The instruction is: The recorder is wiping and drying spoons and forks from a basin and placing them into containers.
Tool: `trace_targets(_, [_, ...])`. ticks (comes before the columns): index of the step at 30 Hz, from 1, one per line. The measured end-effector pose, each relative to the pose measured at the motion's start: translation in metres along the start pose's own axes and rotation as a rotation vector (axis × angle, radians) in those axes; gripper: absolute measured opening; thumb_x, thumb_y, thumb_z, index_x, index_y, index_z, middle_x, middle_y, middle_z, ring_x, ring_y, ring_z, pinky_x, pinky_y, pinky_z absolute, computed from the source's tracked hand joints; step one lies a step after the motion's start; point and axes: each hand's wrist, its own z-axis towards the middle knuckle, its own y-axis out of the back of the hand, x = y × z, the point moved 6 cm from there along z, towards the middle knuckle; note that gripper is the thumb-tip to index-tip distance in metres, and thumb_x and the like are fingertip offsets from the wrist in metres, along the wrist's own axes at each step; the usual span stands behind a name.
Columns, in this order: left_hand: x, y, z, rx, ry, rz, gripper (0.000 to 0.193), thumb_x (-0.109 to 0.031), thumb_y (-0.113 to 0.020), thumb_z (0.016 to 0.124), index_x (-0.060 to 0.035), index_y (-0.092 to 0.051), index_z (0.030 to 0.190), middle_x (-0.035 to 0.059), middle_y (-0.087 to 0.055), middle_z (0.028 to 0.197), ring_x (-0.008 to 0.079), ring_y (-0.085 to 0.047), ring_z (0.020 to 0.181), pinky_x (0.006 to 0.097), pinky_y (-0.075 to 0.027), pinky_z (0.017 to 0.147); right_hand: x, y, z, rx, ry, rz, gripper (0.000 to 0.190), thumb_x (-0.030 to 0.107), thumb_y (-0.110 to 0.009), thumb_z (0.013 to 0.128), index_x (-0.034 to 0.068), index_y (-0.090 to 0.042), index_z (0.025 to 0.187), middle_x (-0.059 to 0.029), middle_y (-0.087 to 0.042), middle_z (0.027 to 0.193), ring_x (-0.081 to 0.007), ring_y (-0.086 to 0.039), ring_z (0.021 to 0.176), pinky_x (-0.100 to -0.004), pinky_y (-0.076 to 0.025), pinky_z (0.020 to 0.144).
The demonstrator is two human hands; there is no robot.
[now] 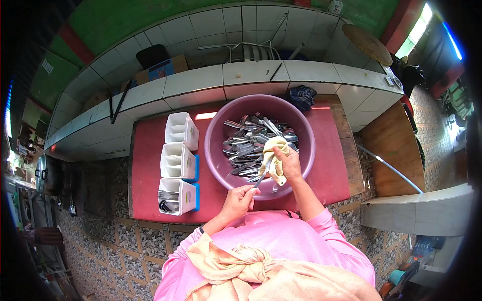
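Note:
My left hand grips the handle end of a piece of metal cutlery at the near rim of a purple plastic basin. A pale yellow cloth is bunched in my right hand and wraps the other end of that piece, so I cannot tell its kind. Below the cloth, the basin holds a heap of loose metal cutlery. To the left, white divided cutlery holders stand in a column; the nearest holder contains forks and spoons.
The red-topped table stands against a white-tiled ledge. The middle holder and far holder show bare compartments. A dark blue bundled cloth or bag touches the basin's far right side. A brown wooden panel leans at right.

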Motion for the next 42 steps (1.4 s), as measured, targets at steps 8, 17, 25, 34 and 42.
trace_targets(8, [0.001,0.005,0.004,-0.093,-0.020,-0.151,0.020,-0.017,-0.042,0.088,-0.0028,-0.055,0.083,0.0007,-0.050,0.050,0.0030,-0.042,0.038,0.0172,-0.030,0.033,-0.007,-0.004,-0.008,0.184,-0.354,0.518,0.062,0.057,-0.042,0.077,0.002,-0.047,0.106,-0.0101,-0.059,0.083,-0.0174,-0.058,0.063,-0.0277,-0.049,0.054])
trace_targets(17, [-0.008,0.022,0.018,0.120,0.025,0.300,0.021,-0.017,-0.053,0.080,0.0015,-0.060,0.072,0.0059,-0.059,0.061,0.0095,-0.055,0.057,0.0250,-0.045,0.055,0.006,-0.040,-0.037,0.293,-0.247,0.141,0.027,0.007,-0.058,0.077,0.004,-0.049,0.102,-0.0035,-0.057,0.083,-0.0102,-0.056,0.070,-0.0234,-0.048,0.062])
trace_targets(25, [-0.069,0.035,0.031,-0.461,-0.684,0.535,0.032,-0.016,-0.068,0.066,-0.0081,-0.061,0.096,0.0079,-0.056,0.080,0.0188,-0.052,0.086,0.0321,-0.041,0.077,0.014,-0.069,-0.050,0.490,-0.264,-0.062,0.022,0.010,-0.057,0.078,0.004,-0.049,0.098,-0.0018,-0.056,0.076,-0.0074,-0.054,0.066,-0.0206,-0.047,0.057])
trace_targets(34, [-0.044,0.063,0.035,-0.356,-0.447,-0.087,0.014,-0.009,-0.054,0.080,-0.0011,-0.064,0.084,0.0100,-0.058,0.100,0.0131,-0.053,0.087,0.0278,-0.038,0.079,0.007,-0.080,-0.062,0.654,-0.340,-0.238,0.023,0.013,-0.059,0.077,0.004,-0.051,0.097,-0.0027,-0.058,0.079,-0.0077,-0.054,0.067,-0.0232,-0.046,0.061])
trace_targets(42, [-0.046,0.105,0.012,-0.551,-0.466,-0.222,0.013,-0.005,-0.052,0.081,0.0011,-0.063,0.085,0.0091,-0.061,0.088,0.0114,-0.055,0.078,0.0227,-0.043,0.071,0.000,-0.072,-0.076,0.696,-0.406,-0.228,0.023,0.012,-0.057,0.077,0.004,-0.053,0.098,-0.0017,-0.057,0.079,-0.0071,-0.052,0.069,-0.0230,-0.045,0.063])
